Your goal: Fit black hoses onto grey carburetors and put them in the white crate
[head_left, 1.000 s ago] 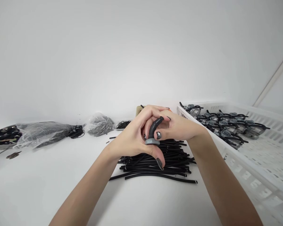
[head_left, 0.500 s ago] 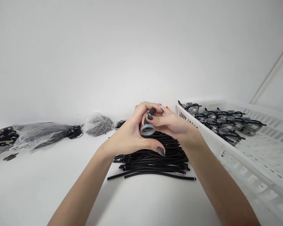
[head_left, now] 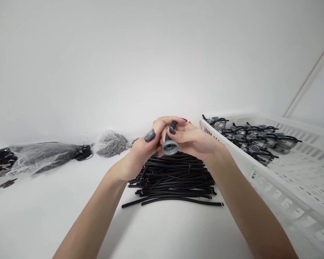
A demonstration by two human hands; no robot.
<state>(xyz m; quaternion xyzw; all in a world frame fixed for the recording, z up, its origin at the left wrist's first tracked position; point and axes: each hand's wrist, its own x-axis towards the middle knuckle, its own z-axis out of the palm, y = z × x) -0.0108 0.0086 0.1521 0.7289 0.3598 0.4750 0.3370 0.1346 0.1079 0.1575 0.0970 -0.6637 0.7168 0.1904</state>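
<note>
A grey carburetor (head_left: pixel 170 148) with a round flared mouth is held up between my two hands, its mouth facing me; most of its body is hidden. A short black rubber hose (head_left: pixel 173 125) shows just above the mouth. My right hand (head_left: pixel 198 141) is closed on the part, its thumb pressing beside the hose. My left hand (head_left: pixel 139 153) curls round from the left and behind, its fingers wrapped over the top and its thumb raised off the mouth. Below the hands lies a pile of black rubber hoses (head_left: pixel 175 180) on the white table.
On the right stands a white perforated plastic crate (head_left: pixel 280 194) with several carburetors (head_left: pixel 255 138) fitted with black hoses at its far end. Plastic bags of small dark parts (head_left: pixel 47 153) and grey parts (head_left: pixel 110 144) lie at left. A white wall (head_left: pixel 151 54) rises behind.
My left thumb has swung up from below the carburetor's mouth to the upper left, uncovering more of the hose pile. The carburetor stays in nearly the same spot, with my right thumb beside the hose.
</note>
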